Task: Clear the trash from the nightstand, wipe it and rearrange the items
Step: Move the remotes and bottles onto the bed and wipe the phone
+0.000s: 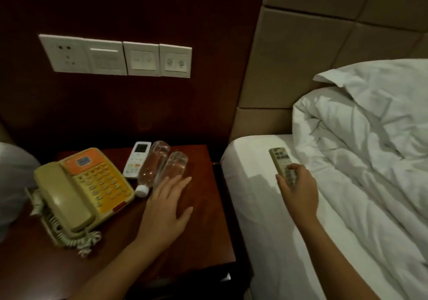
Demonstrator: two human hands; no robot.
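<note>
Dark wooden nightstand (203, 207), two clear bottles (162, 167) lying

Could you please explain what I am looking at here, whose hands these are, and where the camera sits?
There is no machine: a person wears one camera on the head, looking forward and down. The left hand lies open, fingers straight, over the dark wooden nightstand, fingertips at a clear water bottle lying on its side. A second bottle, a white remote and a beige telephone also lie there. The right hand grips a grey remote over the white bed.
</note>
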